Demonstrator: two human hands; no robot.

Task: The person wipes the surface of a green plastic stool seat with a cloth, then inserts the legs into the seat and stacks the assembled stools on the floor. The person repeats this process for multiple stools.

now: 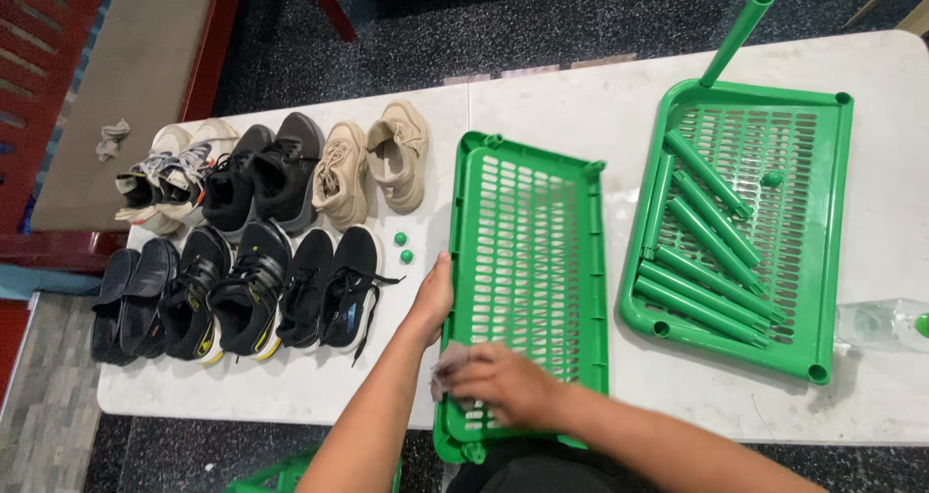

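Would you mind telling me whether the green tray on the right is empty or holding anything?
Holding things. The right-hand green tray has several green tubes lying flat in it, a small green ball, and one tube standing upright in its far corner.
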